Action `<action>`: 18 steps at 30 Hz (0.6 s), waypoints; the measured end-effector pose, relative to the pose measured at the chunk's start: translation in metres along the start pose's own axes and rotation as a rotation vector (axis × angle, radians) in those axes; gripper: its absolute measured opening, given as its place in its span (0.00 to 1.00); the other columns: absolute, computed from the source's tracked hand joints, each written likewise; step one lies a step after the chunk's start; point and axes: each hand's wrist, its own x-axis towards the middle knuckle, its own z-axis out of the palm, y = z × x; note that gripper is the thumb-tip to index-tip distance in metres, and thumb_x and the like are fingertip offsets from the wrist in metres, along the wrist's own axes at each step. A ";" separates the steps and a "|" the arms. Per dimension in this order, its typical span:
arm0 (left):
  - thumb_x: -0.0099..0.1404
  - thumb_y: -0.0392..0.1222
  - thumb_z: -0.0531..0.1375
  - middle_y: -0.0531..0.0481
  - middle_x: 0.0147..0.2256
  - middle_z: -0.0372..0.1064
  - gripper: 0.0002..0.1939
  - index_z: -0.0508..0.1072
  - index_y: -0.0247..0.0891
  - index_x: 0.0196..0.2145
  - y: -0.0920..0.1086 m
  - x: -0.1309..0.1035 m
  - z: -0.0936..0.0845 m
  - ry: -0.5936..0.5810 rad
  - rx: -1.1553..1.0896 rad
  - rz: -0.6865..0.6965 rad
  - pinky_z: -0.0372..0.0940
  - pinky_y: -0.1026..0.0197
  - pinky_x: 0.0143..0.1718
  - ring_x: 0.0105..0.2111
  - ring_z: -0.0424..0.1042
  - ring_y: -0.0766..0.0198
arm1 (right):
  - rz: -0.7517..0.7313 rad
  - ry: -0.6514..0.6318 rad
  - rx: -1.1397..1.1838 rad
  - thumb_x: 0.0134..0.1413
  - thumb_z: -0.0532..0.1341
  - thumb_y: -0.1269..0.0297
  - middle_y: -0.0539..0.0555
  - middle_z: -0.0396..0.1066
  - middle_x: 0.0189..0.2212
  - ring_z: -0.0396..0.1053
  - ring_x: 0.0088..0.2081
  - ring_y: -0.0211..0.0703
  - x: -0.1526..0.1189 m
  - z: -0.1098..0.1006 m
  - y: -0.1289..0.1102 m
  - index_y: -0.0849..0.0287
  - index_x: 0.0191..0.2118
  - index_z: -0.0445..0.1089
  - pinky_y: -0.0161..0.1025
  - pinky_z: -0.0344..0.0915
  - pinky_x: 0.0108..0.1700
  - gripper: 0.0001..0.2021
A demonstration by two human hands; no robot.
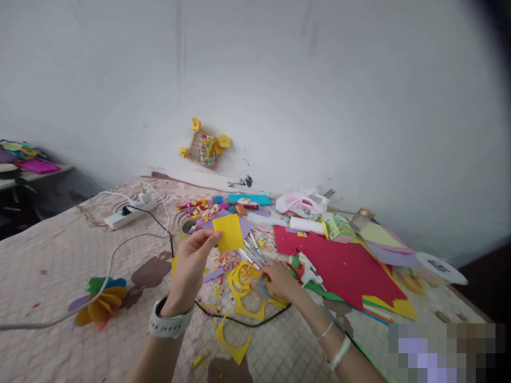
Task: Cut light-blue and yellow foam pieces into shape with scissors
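Between the thumb and fingers of my left hand (pixel 191 266) is a yellow square of paper (pixel 229 234), raised above the table. My right hand (pixel 279 279) reaches down to the pile at the middle, its fingers curled around a small grayish item (pixel 263 288) that is too unclear to name. Yellow paper scraps with round cut-outs (pixel 233 342) lie in front of and beside my right hand. Several white pens (pixel 250 255) are just behind it, and a white glue gun (pixel 309 270) rests to its right.
A red sheet (pixel 339 260) covers the table's right part. At left are a power strip (pixel 130 214), loose cables and a colourful paper flower (pixel 101 303). A plastic bag (pixel 302 202) and a jar (pixel 362 218) stand near the wall. One black cable crosses before my hands.
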 end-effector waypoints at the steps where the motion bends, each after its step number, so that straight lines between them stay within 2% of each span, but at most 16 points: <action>1: 0.51 0.42 0.66 0.53 0.24 0.70 0.07 0.76 0.36 0.25 0.000 0.000 0.000 0.004 0.017 0.002 0.59 0.68 0.28 0.25 0.64 0.68 | -0.007 -0.012 0.004 0.61 0.58 0.64 0.56 0.66 0.49 0.69 0.44 0.48 0.002 -0.001 0.000 0.60 0.50 0.65 0.49 0.68 0.43 0.13; 8: 0.50 0.45 0.66 0.51 0.23 0.70 0.09 0.76 0.36 0.24 0.000 0.005 -0.006 0.012 0.055 0.050 0.60 0.66 0.28 0.26 0.66 0.66 | -0.087 -0.139 0.096 0.61 0.58 0.64 0.56 0.67 0.48 0.69 0.43 0.47 0.023 -0.012 0.002 0.59 0.50 0.65 0.47 0.69 0.42 0.12; 11: 0.48 0.46 0.66 0.51 0.23 0.71 0.10 0.76 0.36 0.23 0.000 0.010 -0.012 0.015 0.109 0.070 0.60 0.66 0.28 0.25 0.66 0.65 | -0.155 -0.150 0.169 0.61 0.58 0.64 0.56 0.66 0.49 0.69 0.43 0.47 0.027 -0.022 0.001 0.59 0.50 0.65 0.48 0.69 0.42 0.13; 15: 0.47 0.43 0.67 0.51 0.20 0.71 0.08 0.78 0.36 0.22 -0.003 0.015 -0.016 -0.067 0.216 0.046 0.58 0.65 0.24 0.22 0.65 0.64 | -0.286 -0.101 0.326 0.61 0.58 0.64 0.56 0.68 0.46 0.70 0.41 0.45 0.015 -0.054 -0.006 0.60 0.48 0.66 0.47 0.69 0.41 0.11; 18: 0.46 0.43 0.67 0.52 0.17 0.69 0.06 0.78 0.38 0.19 -0.009 0.012 -0.011 -0.192 0.298 0.024 0.56 0.65 0.20 0.19 0.64 0.64 | -0.326 0.047 0.493 0.56 0.61 0.68 0.49 0.72 0.32 0.71 0.34 0.40 -0.002 -0.085 -0.016 0.59 0.35 0.70 0.37 0.68 0.36 0.01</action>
